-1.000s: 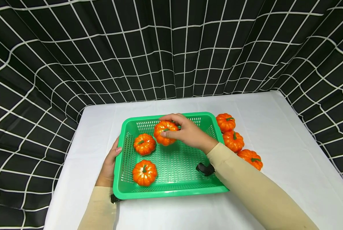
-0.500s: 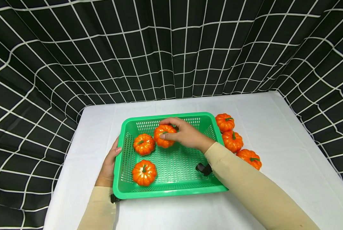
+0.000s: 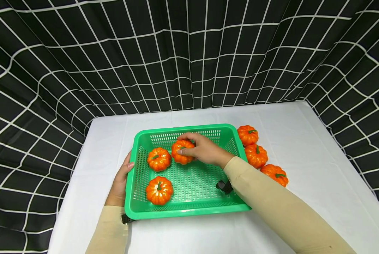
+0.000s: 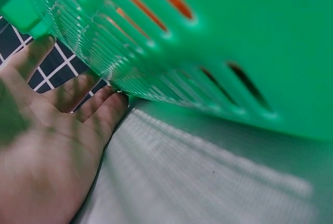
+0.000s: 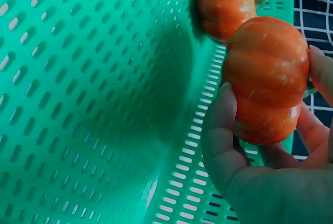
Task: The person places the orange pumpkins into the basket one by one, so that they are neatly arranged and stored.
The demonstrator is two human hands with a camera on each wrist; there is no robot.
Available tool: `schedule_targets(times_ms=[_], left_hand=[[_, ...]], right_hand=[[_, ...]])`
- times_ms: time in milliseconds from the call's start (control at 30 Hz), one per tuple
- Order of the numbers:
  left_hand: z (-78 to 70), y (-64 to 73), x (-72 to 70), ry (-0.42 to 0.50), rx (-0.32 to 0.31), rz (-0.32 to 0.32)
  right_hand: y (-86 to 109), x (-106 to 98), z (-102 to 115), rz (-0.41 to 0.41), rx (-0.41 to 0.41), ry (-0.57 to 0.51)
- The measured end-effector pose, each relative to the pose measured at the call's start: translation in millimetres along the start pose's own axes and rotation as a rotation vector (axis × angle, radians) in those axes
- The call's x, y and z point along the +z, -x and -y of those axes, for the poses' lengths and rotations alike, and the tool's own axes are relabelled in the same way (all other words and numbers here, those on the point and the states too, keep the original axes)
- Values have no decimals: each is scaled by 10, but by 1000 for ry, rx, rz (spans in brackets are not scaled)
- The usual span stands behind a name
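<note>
My right hand (image 3: 205, 150) grips a small orange pumpkin (image 3: 179, 157) with a green stem, low inside the green plastic basket (image 3: 189, 212). Seen from the right wrist, its thumb and fingers wrap the sides of the held pumpkin (image 5: 268, 73); another pumpkin (image 5: 226, 0) sits just beyond. Two more pumpkins lie in the basket's left part, one at the back (image 3: 159, 160) and one at the front (image 3: 159, 192). My left hand (image 3: 121, 181) rests against the basket's left side, thumb at the rim. In the left wrist view its extended fingers touch the slotted basket wall (image 4: 156, 63).
Right of the basket, three pumpkins lie in a slanting row on the white tablecloth (image 3: 319, 169): a back one (image 3: 247, 135), a middle one (image 3: 256, 157) and a front one (image 3: 275, 175). Black curtains (image 3: 196, 53) with white grid lines surround the table.
My right hand has lowered the pumpkin slightly into the basket, toward the viewer. The left hand and the other pumpkins stay essentially where they were.
</note>
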State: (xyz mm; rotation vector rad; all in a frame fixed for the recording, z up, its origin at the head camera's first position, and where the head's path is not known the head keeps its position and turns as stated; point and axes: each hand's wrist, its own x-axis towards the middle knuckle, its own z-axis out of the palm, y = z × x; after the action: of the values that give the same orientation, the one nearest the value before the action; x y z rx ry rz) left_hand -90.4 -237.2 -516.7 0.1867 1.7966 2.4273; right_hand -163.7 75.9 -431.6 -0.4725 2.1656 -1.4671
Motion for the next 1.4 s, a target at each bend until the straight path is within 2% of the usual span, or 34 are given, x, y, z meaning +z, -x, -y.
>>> schedule_targets(times_ms=[167, 400, 633, 867, 1067, 1400], left_hand=[[-3, 4, 0, -8, -1, -12], [-9, 0, 7, -14, 1, -15], [-33, 4, 26, -15, -21, -16], [-49, 1, 48, -15, -30, -9], [-40, 6, 42, 5, -16, -5], [-34, 6, 32, -10, -18, -5]], right_hand=[[-21, 14, -33, -18, -5, 38], [-51, 39, -55, -2, -48, 129], [-52, 56, -75, 26, -16, 174], [-44, 64, -86, 5, 11, 259], [-42, 59, -75, -3, 26, 254], [-41, 77, -66, 41, 46, 195]])
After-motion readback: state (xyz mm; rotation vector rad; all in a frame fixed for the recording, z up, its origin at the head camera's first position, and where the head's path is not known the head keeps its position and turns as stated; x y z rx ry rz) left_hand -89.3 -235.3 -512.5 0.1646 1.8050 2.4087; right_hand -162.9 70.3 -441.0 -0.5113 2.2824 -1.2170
